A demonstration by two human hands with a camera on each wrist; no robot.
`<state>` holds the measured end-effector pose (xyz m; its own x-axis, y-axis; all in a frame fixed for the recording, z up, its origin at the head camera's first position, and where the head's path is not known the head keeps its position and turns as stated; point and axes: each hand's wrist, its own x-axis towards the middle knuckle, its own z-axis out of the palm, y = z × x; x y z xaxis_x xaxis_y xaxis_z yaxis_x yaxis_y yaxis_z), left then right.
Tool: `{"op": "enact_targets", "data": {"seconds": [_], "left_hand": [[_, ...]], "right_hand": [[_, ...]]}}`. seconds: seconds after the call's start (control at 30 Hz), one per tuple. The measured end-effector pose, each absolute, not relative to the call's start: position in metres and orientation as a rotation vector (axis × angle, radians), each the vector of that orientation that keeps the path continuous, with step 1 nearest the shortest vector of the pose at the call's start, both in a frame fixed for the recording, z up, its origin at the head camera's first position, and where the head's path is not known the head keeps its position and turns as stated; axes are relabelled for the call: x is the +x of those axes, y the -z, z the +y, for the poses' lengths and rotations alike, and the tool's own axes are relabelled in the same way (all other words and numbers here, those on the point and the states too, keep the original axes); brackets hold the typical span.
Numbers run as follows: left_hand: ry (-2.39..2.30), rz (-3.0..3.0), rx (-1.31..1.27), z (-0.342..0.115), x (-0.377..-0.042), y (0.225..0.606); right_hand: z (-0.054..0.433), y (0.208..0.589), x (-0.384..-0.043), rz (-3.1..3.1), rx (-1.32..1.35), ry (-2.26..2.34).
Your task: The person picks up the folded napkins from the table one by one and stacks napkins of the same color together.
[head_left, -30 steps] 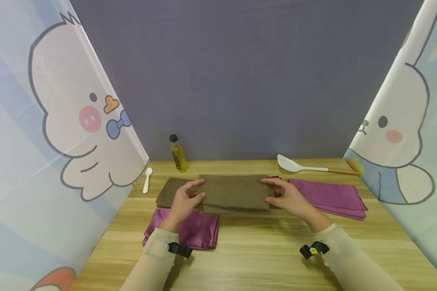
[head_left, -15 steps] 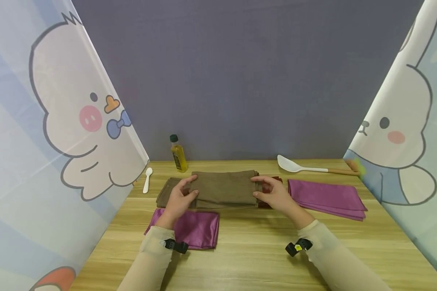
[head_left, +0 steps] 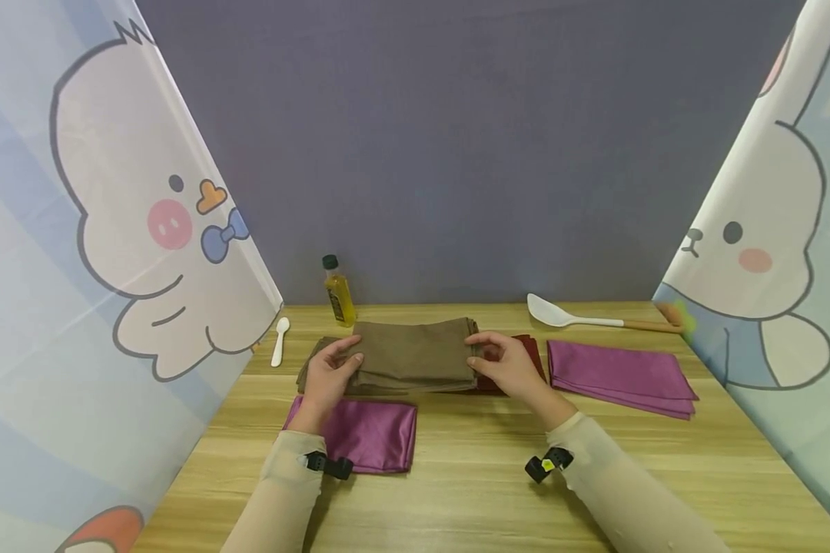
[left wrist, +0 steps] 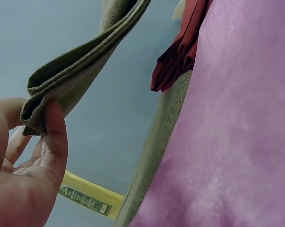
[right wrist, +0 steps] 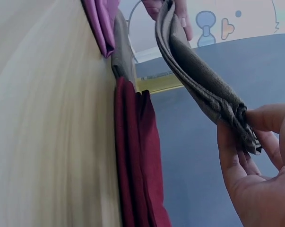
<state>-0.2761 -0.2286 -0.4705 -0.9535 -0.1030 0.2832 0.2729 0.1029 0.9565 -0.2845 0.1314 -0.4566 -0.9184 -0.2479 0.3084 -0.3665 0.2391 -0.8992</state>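
Both hands held a folded brown cloth point(head_left: 415, 355) lifted just off the counter point(head_left: 498, 491), toward the counter's far edge at mid-width. Left hand point(head_left: 328, 376) pinched the cloth's left end, thumb on top and fingers curled beneath; the left wrist view showed the thumb point(left wrist: 55, 137) pressed against the layered fold point(left wrist: 62, 80). Right hand point(head_left: 503, 367) pinched the right end the same way; the right wrist view showed the fingers point(right wrist: 237, 161) closed on the bunched edge point(right wrist: 227, 106), with the cloth sagging between the two hands.

Under the held cloth lay a second brown cloth point(head_left: 316, 361), flat on the counter, its left part showing past the left hand. A dark red cloth point(head_left: 526, 361) lay flat beneath the right hand, partly covered. A small purple cloth point(head_left: 373, 434) lay folded nearer the front edge, under the left wrist. A stack of purple cloths point(head_left: 619, 376) sat toward the right edge, apart from the red one.

Along the far edge: an oil bottle point(head_left: 337, 292) with a black cap left of centre, a small white spoon point(head_left: 280, 341) by the left edge, and a white spatula point(head_left: 595, 316) with a wooden handle at the far right. Black wrist straps point(head_left: 546, 464) on both sleeves.
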Motion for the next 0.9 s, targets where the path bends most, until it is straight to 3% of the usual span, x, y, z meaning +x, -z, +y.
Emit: {"op": "enact_targets", "data": {"seconds": [0.9], "left_hand": [[2.071, -2.023, -0.113, -0.251, -0.283, 0.483]], "right_hand": [[0.092, 0.468, -0.298, -2.441, 0.549, -1.778]]}}
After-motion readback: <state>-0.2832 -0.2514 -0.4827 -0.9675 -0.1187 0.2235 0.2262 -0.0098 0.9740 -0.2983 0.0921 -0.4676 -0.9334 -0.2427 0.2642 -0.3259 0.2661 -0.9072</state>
